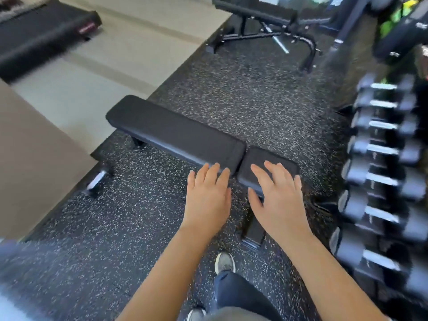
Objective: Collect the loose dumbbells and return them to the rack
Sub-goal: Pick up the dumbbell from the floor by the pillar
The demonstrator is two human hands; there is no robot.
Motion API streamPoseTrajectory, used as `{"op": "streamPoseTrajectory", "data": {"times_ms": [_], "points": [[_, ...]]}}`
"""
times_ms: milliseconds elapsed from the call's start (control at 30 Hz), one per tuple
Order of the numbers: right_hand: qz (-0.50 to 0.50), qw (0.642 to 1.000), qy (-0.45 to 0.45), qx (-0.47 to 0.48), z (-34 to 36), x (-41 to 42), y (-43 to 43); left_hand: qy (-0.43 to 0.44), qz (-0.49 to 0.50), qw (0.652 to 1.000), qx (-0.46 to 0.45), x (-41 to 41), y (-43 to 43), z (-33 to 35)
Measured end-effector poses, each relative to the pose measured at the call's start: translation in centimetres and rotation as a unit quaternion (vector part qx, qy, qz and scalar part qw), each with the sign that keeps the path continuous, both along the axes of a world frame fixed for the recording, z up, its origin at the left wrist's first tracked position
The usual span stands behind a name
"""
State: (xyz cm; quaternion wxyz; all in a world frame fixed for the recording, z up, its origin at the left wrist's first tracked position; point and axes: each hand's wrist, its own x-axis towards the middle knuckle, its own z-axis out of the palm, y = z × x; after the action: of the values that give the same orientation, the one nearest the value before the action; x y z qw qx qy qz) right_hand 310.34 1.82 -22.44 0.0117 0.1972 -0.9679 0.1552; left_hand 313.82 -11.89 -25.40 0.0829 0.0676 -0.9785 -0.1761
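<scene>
Left hand (208, 195) and right hand (278, 200) hover spread and empty, so best reach the dumbbell (98, 183) at nine o'clock, gripping mid-handle.

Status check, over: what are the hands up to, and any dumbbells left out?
Left hand and right hand open, holding nothing, by the bench. One loose dumbbell on floor, far left. Racked dumbbells at right.
</scene>
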Motion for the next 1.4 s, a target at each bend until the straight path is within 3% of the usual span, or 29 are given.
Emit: {"op": "streamPoseTrajectory", "data": {"times_ms": [433,933,1233,1400], "points": [[0.233,0.972,-0.031,-0.004,-0.5,-9.6,-16.6,0.000,0.239,0.971,-0.013,-3.8,-14.0,0.0],[0.366,0.930,-0.010,-0.007,0.0,-12.7,-46.5,0.055,0.343,0.938,-0.014,-4.5,-40.9,-0.3],[0.451,0.892,-0.012,0.009,-1.3,-14.2,-57.4,0.042,0.449,0.893,-0.006,-3.9,-49.5,-1.9],[0.527,0.849,-0.022,0.004,-3.1,-16.1,-64.1,0.026,0.523,0.851,-0.021,-4.8,-53.3,-3.3]]}}
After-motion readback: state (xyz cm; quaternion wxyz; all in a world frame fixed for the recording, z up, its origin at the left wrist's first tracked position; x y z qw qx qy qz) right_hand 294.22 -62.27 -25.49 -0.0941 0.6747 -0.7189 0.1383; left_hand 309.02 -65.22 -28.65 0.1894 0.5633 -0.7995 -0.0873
